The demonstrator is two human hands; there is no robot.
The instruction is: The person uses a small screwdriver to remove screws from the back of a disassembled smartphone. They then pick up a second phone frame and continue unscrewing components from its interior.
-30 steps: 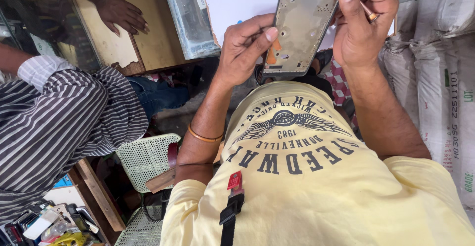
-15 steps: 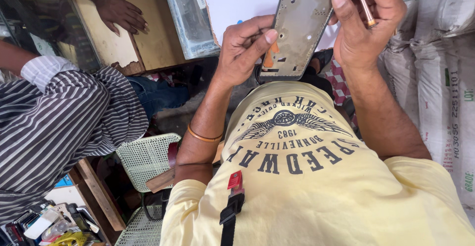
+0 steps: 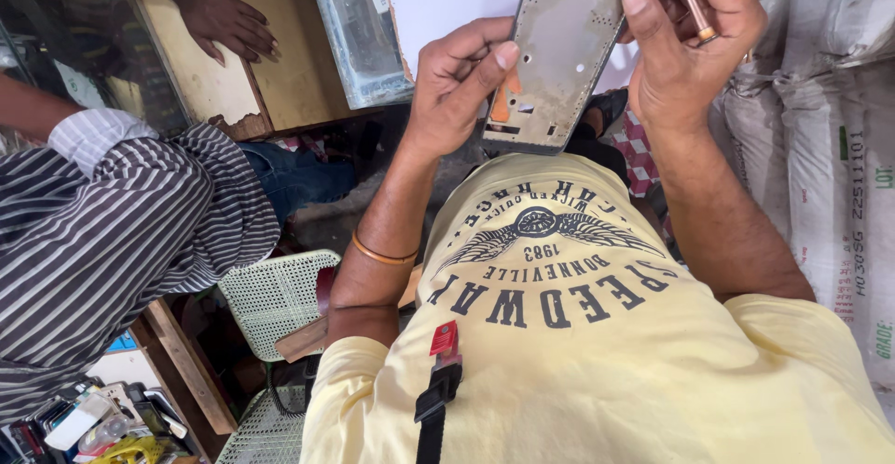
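Left hand [image 3: 457, 91] pinching phone frame [image 3: 564, 49] edge | right hand [image 3: 695, 40] gripping top, clutching screwdriver [image 3: 695, 2] | steadying frame firmly advisable

Both forearms are raised toward the top of the frame. The left hand [image 3: 461, 91] is held at upper centre, fingers curled and thumb extended rightward. The right hand [image 3: 685, 40] is closed at upper right, its thumb pressed forward.

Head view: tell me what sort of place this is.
Probably a small phone repair shop. The left hand holds a bare metal phone frame, the right hand grips a slim tool. A wooden counter with a glass case stands ahead, and phone parts clutter the corner.
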